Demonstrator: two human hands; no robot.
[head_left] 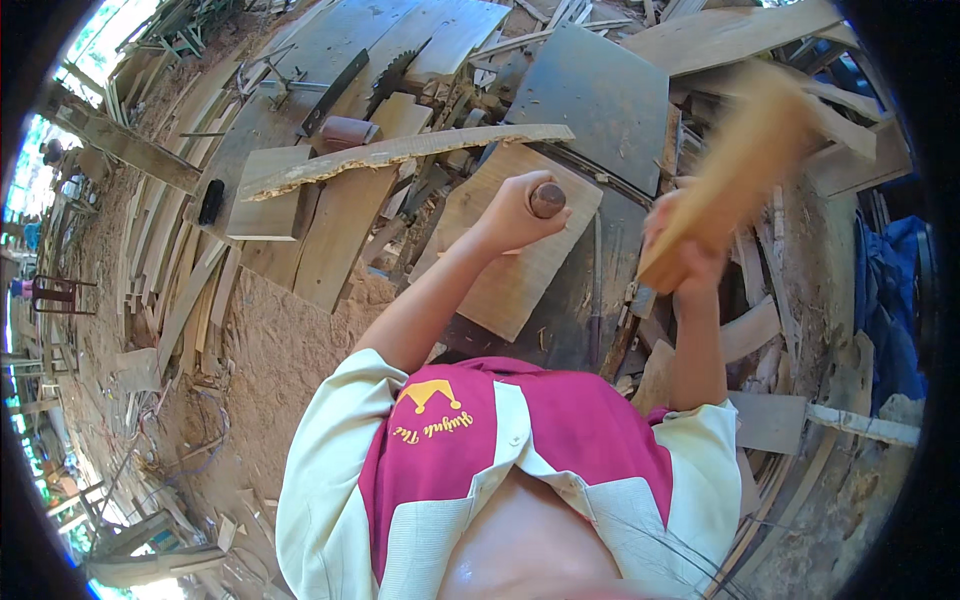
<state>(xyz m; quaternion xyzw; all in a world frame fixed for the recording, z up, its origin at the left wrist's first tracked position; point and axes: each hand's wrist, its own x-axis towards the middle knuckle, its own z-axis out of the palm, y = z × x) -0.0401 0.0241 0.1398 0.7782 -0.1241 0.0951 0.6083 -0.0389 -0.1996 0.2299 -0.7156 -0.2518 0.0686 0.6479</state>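
Note:
My left hand [520, 210] is closed around a round dark wooden handle [548, 200], seen end-on, over a pale board [470, 300]. Whatever the handle joins is hidden by the fist and the board's angle. My right hand [692, 268] grips a long tan wooden block [740, 160], blurred by motion and held slanting up to the right of the left hand. The pale board lies on a dark metal surface [560, 310]. A long rough-edged strip of wood [400, 148] lies just beyond it.
A grey metal sheet [590, 90] is at the back. A plank table [340, 250] at left bears a black toothed blade [392, 75], a cylinder [348, 130] and a square board [262, 220]. Wood scraps surround me on a dusty floor [230, 420]; blue tarp [890, 310] hangs at right.

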